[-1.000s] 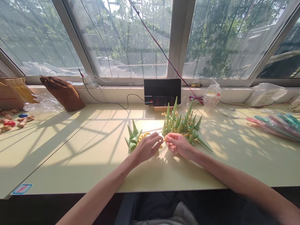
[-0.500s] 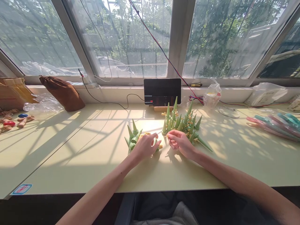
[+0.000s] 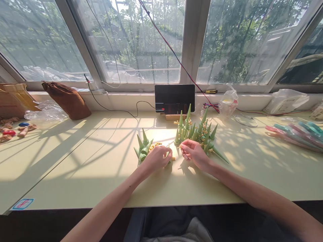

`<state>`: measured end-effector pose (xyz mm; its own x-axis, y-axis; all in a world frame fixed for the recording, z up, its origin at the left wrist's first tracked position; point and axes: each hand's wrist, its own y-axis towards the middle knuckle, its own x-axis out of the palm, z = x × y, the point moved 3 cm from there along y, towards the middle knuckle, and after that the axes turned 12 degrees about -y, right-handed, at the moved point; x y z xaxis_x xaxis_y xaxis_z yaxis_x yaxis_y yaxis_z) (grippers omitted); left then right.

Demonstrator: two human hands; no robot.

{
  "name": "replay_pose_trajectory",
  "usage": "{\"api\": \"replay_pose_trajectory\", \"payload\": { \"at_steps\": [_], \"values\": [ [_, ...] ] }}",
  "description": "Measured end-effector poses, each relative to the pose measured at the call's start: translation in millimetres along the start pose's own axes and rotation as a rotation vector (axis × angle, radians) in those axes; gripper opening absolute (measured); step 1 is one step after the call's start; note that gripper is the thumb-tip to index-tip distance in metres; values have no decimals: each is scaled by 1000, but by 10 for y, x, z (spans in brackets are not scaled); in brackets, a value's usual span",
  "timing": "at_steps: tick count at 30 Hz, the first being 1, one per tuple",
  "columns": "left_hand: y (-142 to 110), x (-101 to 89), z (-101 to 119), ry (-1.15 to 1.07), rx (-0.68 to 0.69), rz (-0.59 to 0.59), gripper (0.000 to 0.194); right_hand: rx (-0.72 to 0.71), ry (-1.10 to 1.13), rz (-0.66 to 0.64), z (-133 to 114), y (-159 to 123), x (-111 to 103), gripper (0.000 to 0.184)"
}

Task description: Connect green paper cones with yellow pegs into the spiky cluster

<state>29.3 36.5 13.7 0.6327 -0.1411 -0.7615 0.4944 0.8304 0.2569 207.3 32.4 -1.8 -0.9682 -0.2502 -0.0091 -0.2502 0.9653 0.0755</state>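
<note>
While the right hand pinches one small yellow piece between its fingertips, just above the table, the left hand curls with thumb and fingers close together; whether it grips anything, I cannot tell. Just beside its fingers sits one partly hidden green-and-yellow piece.

Left of that hand stands a small group of green cones, at least four, some tilted, next to several yellow bits that the hand partly covers. Beyond the right hand is a larger cluster, well over a dozen green cones with yellow bits among them, too overlapped for an exact count; the hand blocks its near edge.

Behind the cluster, one black tablet leans on one wooden stand, a tall cone overlapping its lower right part. Farther off are one brown bag, one blue ball, one bagged cup and one sticker.
</note>
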Motion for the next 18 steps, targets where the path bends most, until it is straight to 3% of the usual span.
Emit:
{"api": "replay_pose_trajectory", "payload": {
  "at_steps": [18],
  "values": [
    [-23, 29, -74, -108, -16, 61, 26, -76, -69, 18, -13, 20, -3, 30]
  ]
}}
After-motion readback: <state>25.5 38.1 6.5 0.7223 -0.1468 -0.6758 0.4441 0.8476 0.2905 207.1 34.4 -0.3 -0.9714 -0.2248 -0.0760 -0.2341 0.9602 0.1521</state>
